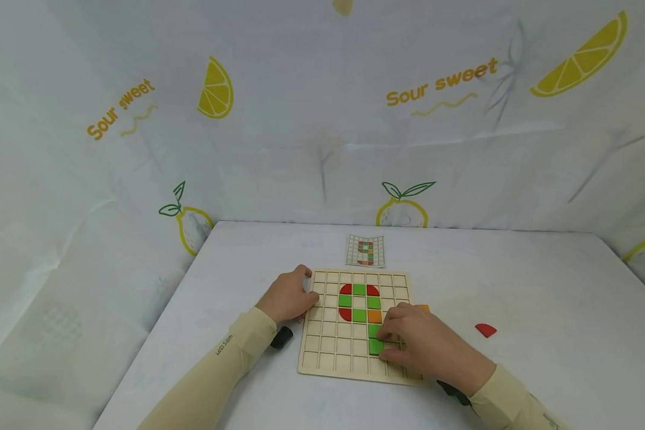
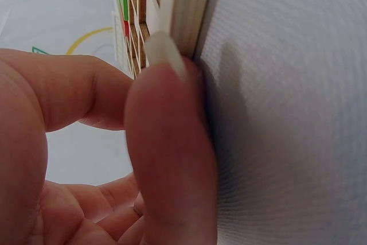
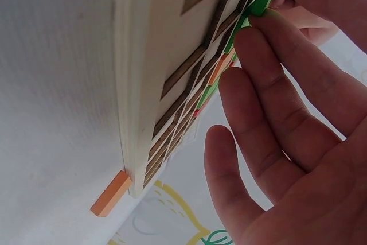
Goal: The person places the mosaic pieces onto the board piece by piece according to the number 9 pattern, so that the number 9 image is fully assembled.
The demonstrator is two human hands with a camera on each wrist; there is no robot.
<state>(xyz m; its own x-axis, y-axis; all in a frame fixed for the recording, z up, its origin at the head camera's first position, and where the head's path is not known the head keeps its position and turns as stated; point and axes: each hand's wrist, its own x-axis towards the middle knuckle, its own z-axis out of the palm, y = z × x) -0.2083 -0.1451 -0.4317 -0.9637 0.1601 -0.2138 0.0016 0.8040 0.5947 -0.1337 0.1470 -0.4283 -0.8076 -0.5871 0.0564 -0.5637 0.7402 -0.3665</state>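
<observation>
My right hand (image 1: pixel 427 349) lies over the near right part of the wooden grid board (image 1: pixel 330 352), its thumb and forefinger pinching a green square tile (image 1: pixel 376 346) that sits at a cell in the board's lower rows, just below another green tile; the other fingers (image 3: pixel 269 142) are spread loosely above the board's face; my left hand (image 1: pixel 289 295) rests against the board's left edge, and the left wrist view shows my thumb tip (image 2: pixel 166 55) pressed flat to that edge with the fingers curled beside it, grasping nothing that I can make out; on the board, above the pinched tile, stand red quarter-rounds, green squares and one orange square (image 1: pixel 374 316); an orange block (image 3: pixel 110 193) lies on the table just beside the board's right edge; a red quarter-round piece (image 1: pixel 485 329) lies well to the right of the board; a small pattern card (image 1: pixel 365 250) lies just beyond the board's far edge.
</observation>
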